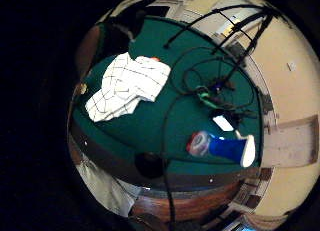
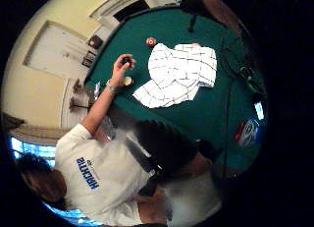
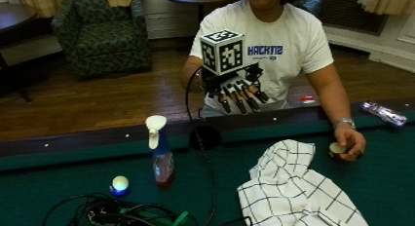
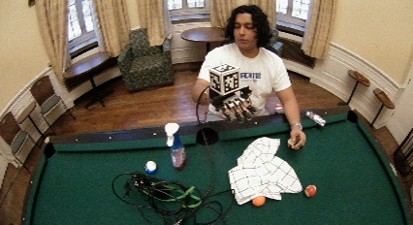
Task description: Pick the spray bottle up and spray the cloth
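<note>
The spray bottle (image 3: 160, 153) stands upright on the green felt, with a white trigger head and a reddish lower body; it also shows in the little finger side palm view (image 1: 222, 147) and the wide view (image 4: 175, 146). The white checked cloth (image 3: 295, 192) lies crumpled on the felt to the bottle's right (image 4: 262, 171) (image 1: 127, 86) (image 2: 177, 73). My gloved right hand (image 3: 238, 92) hovers in the air above the table's near rail, fingers spread and pointing down, holding nothing. It is apart from the bottle, up and to its right (image 4: 233, 104).
The person's bare left hand (image 3: 346, 144) rests on the felt over a ball. A corner pocket (image 3: 205, 137) sits under the gloved hand. A tangle of cables (image 4: 169, 196) lies in front of the bottle, beside a white-and-blue ball (image 3: 120, 184). Orange balls (image 4: 259, 201) lie by the cloth.
</note>
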Demonstrator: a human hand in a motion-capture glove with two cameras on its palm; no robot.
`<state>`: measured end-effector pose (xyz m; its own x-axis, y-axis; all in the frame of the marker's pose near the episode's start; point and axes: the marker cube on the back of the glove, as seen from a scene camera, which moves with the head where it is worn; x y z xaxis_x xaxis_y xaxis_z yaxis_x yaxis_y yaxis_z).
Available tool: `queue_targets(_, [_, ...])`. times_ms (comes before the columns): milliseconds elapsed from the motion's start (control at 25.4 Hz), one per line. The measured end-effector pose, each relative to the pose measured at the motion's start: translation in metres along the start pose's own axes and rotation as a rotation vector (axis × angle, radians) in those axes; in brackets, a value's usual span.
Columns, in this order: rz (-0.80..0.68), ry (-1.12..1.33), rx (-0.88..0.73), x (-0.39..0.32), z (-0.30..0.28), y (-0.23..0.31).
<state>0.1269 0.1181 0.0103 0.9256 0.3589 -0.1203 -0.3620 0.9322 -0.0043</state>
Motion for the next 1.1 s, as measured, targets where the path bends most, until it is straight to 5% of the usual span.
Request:
queue_targets(668, [0.377, -0.111, 0.135, 0.135, -0.003, 0.063])
queue_targets(1101, [0.491, -0.209, 0.213, 0.179, 0.003, 0.086])
